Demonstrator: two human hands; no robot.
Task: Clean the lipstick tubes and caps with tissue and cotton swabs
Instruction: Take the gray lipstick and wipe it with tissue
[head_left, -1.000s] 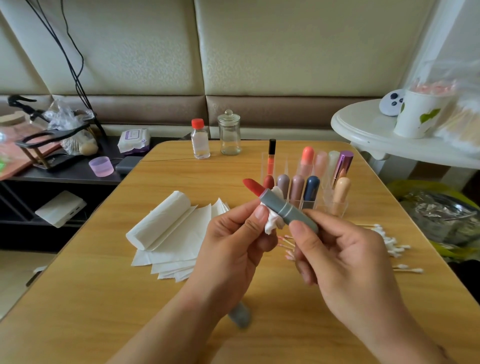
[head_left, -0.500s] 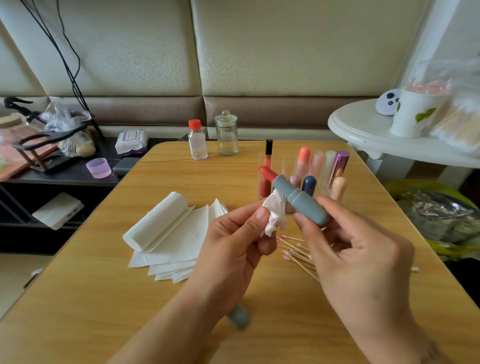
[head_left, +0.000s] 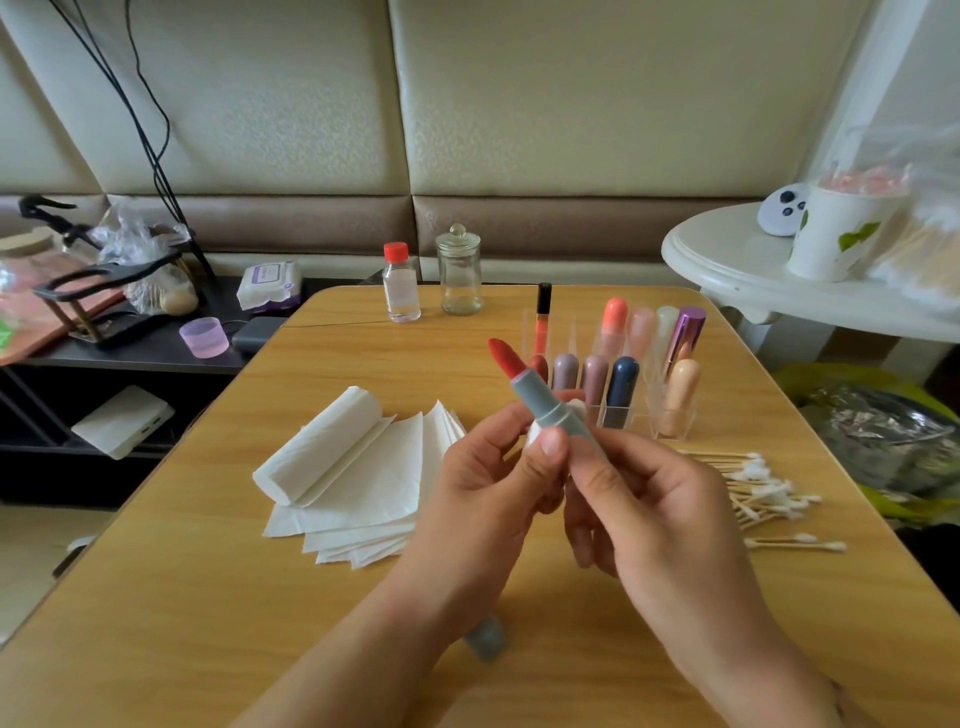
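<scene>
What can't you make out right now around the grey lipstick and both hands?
- Tissue wad, head view: mostly hidden between the left hand and the grey lipstick tube; stains unreadable.
- Tube's lower end: covered by the right hand.
- Grey cap on the table: blurred, partly behind the left forearm.
- Cotton swabs: tips too small to judge clean or used.

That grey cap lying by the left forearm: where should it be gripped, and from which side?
Grip the cap across its round sides, coming from above on the near side; the left forearm covers its far end. It seems to lie flat on the table, though blurred.
</scene>
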